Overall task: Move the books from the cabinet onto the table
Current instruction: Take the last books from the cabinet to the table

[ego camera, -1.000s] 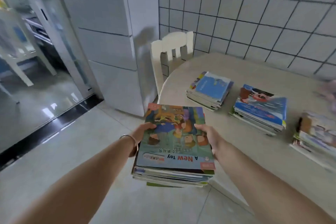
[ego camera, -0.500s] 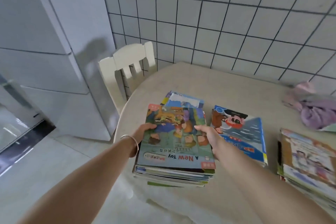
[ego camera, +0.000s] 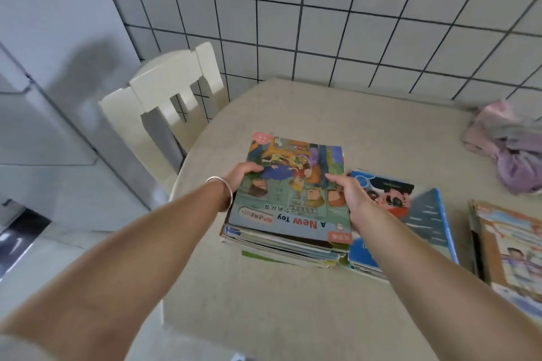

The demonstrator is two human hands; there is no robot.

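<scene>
I hold a stack of thin picture books [ego camera: 293, 205], its top cover reading "A New Toy". My left hand [ego camera: 242, 177] grips its left edge and my right hand [ego camera: 350, 196] grips its right edge. The stack sits low over the beige table [ego camera: 337, 114], on top of the blue-covered pile that lay at the table's left; that pile is hidden under it. Whether the stack rests fully I cannot tell. Right beside it lies a second pile with a blue cartoon cover [ego camera: 410, 214]. A third pile [ego camera: 510, 246] lies at the right edge.
A cream chair [ego camera: 164, 97] stands at the table's left end, against the tiled wall [ego camera: 322, 14]. A bundle of pink and purple cloth [ego camera: 510, 149] lies at the table's far right. White cabinet fronts [ego camera: 44, 97] fill the left side.
I have walked up to the table and carried the stack forward and down over the left pile, which it now covers. Both hands keep their hold.
</scene>
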